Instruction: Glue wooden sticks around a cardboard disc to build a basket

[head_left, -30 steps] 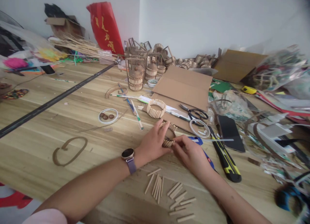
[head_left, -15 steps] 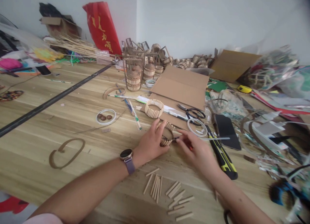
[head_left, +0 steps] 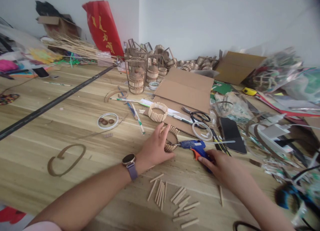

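Observation:
My left hand point(head_left: 153, 146) is curled round a small ring of short wooden sticks point(head_left: 170, 147), thumb at the near side and fingers over the far left side. It rests on the table. A blue glue gun point(head_left: 193, 144) with an orange trigger points left, its nozzle at the ring's right edge and a clear glue stick jutting out behind. Closed on its handle is my right hand point(head_left: 221, 164). Just beyond stands a paler ring of sticks point(head_left: 158, 116). Loose wooden sticks point(head_left: 178, 195) lie nearer me, in front of my hands.
Black scissors point(head_left: 200, 117) and a white ring point(head_left: 196, 132) lie behind the gun, by a cardboard sheet point(head_left: 185, 88). On the right are a utility knife point(head_left: 220, 146), a phone point(head_left: 232, 134) and a white power strip point(head_left: 272, 134). Small stick buckets point(head_left: 136, 84) stand at the back.
My right hand has shifted right and towards me, from beside the ring onto the glue gun's handle, so the blue gun now shows. My left hand stays on the ring; the view shifts slightly.

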Demonstrator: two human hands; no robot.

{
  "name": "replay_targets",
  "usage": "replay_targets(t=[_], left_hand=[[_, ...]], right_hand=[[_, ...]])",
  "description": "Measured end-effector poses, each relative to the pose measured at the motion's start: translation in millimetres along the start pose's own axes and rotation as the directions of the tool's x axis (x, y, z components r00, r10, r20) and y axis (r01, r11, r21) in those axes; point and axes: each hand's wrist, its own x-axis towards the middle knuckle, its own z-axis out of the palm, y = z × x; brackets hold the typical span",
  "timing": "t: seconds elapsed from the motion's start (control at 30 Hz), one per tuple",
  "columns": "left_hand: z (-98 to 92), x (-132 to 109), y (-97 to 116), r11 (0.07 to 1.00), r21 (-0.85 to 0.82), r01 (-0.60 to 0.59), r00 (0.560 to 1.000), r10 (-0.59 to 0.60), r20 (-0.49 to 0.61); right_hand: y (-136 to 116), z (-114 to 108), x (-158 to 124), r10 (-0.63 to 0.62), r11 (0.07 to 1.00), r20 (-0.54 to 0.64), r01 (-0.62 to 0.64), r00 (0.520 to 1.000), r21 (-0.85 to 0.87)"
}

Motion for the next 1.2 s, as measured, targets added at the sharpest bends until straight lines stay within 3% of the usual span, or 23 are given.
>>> replay_targets(t=[0.1, 0.3, 0.47, 0.57, 0.63, 0.77, 0.93, 1.03, 1.2], left_hand=[[0.5, 0, -1, 1.0, 0.017, -0.019, 0.999, 0.02, -0.034], [1.5, 1, -2, 0.999, 0.024, -0.024, 0.998, 0.025, -0.055], [1.6, 0, -3, 1.0, 0.009, 0.002, 1.0, -0.002, -0.028], [2.4, -1, -5, 1.0, 0.003, -0.004, 0.999, 0.004, -0.033], [3.0, -1, -7, 1.0, 0.0, -0.024, 0.999, 0.024, -0.045], [2.7, -1, -7, 1.0, -0.008, -0.03, 0.999, 0.03, -0.042], [0.8, -1, -5, 1.0, 0.009, -0.014, 1.0, 0.014, -0.027], [0.5, -1, -5, 1.0, 0.014, -0.021, 0.999, 0.021, -0.025], [1.6, -1, -7, 0.998, 0.03, -0.059, 0.997, 0.06, -0.038]], right_hand=[[2, 6, 2, -0.018, 1.0, 0.005, 0.018, 1.0, 0.005], [9, 3, 3, 0.036, 0.971, -0.014, -0.031, 0.999, 0.239], [1, -12, -3, 0.067, 0.869, -0.113, -0.002, 0.991, 0.495], [-7, -20, -7, 0.112, 0.791, -0.063, -0.05, 0.992, 0.61], [-9, -21, -10, 0.152, 0.702, 0.02, -0.122, 0.988, 0.701], [-9, -12, -13, 0.228, 0.424, 0.131, -0.219, 0.965, 0.879], [-13, -2, -14, 0.224, 0.165, 0.144, -0.183, 0.964, 0.969], [-13, 0, -15, 0.177, 0.215, 0.168, -0.205, 0.97, 0.955], [-5, 5, -13, 0.146, 0.54, 0.14, -0.197, 0.979, 0.818]])
